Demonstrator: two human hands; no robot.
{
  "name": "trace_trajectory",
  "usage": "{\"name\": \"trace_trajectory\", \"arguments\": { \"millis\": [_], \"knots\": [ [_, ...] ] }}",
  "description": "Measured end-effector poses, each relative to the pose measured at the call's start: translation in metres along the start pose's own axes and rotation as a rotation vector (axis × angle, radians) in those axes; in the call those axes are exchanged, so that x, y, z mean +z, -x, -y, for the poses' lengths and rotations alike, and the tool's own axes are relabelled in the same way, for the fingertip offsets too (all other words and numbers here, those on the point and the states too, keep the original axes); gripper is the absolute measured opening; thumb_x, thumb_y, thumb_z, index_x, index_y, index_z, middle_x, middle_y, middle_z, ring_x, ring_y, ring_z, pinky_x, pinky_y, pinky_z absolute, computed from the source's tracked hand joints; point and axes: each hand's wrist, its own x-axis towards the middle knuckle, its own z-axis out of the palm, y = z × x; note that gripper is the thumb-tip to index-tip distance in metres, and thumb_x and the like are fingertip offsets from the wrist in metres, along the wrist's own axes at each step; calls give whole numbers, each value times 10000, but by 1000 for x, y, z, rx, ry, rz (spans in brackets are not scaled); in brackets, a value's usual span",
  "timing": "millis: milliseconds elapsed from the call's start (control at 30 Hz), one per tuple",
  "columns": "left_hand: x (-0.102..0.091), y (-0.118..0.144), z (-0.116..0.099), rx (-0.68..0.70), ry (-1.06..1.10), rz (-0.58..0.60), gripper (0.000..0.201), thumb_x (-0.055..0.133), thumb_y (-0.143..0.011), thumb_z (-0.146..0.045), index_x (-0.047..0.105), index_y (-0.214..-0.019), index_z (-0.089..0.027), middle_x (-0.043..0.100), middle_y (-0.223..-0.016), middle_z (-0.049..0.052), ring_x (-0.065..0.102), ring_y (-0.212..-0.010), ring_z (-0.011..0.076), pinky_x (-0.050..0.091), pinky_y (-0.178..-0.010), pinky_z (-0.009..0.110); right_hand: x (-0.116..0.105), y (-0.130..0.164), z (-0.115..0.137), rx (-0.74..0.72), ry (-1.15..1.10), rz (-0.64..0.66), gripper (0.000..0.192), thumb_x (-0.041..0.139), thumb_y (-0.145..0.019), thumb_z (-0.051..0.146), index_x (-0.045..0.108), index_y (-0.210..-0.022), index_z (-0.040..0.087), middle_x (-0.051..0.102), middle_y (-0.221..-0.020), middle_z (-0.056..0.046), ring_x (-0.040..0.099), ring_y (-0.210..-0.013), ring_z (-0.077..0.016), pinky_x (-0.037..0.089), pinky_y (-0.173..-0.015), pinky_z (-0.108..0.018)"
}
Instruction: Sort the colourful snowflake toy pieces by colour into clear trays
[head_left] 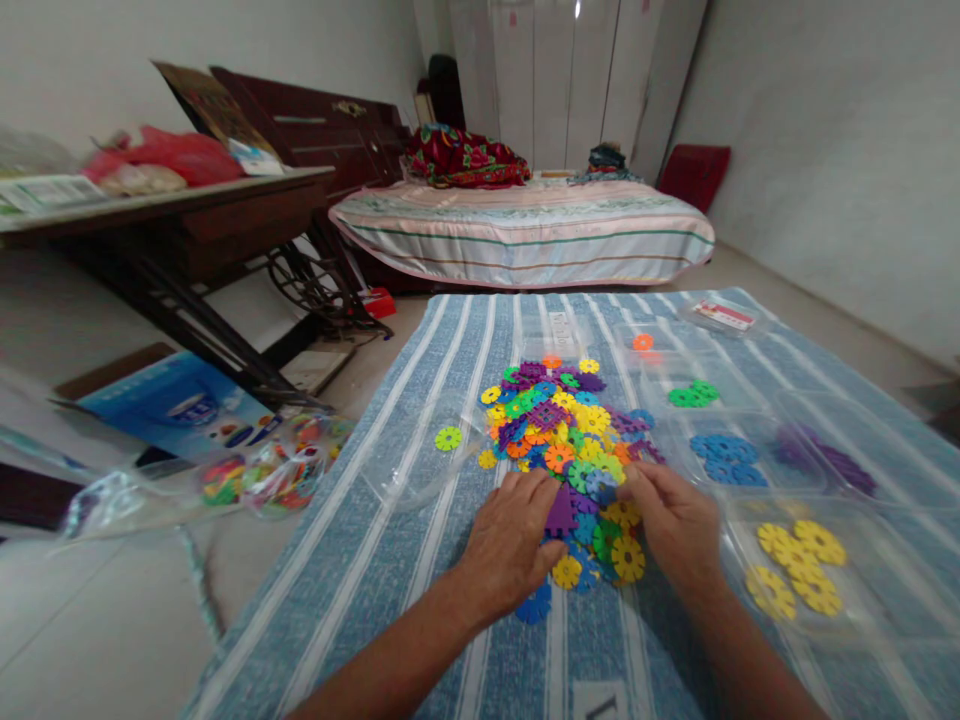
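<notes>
A heap of small plastic snowflake discs (568,430) in many colours lies on a blue striped cloth (390,520). My left hand (511,538) rests palm-down on the near edge of the heap, its fingers beside a purple piece (560,512). My right hand (675,525) lies on the heap's right near edge, fingers curled over yellow and green discs. Whether either hand grips a piece cannot be told.
To the right stand clear plastic tubs (870,585) with sorted discs: yellow (799,572), purple (825,455), blue (724,460), green (694,394), orange (643,342). An empty-looking clear tub (420,470) and a lone green disc (448,438) lie at left. Plastic bags (255,480), a table and a bed sit beyond.
</notes>
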Motion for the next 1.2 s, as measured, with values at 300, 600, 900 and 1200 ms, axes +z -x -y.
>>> {"name": "trace_trajectory", "arguments": {
  "millis": [300,600,900,1200],
  "knots": [
    [17,-2,7,134,73,-255,541,607,-772,-222,387,-1266,-205,578,-1172,98,533,-1066,253,446,-928,430,17,10,2,-569,176,85,256,544,-825,239,617,-1070,222,678,-994,-78,599,-997,-231,468,-892,-430],
    [25,0,8,270,16,-409,601,589,-805,-341,346,-1328,-171,548,-1262,141,509,-1168,264,466,-954,418,-4,9,28,-420,147,11,206,496,-858,215,624,-1017,232,700,-891,-29,654,-797,-165,521,-708,-292],
    [32,0,31,129,3,-565,285,523,-842,-227,523,-1126,-199,586,-1201,117,537,-1132,247,477,-946,428,-151,-82,-26,-265,1073,-523,439,375,-895,426,718,-830,160,660,-699,-117,617,-701,-225,366,-588,-346],
    [38,-1,38,64,-14,-586,233,521,-840,-213,546,-1071,-192,585,-1184,115,533,-1121,247,481,-938,431,-109,-51,-31,-468,814,-320,344,419,-875,405,678,-815,187,689,-778,-85,636,-738,-212,468,-672,-337]
  ]
}}
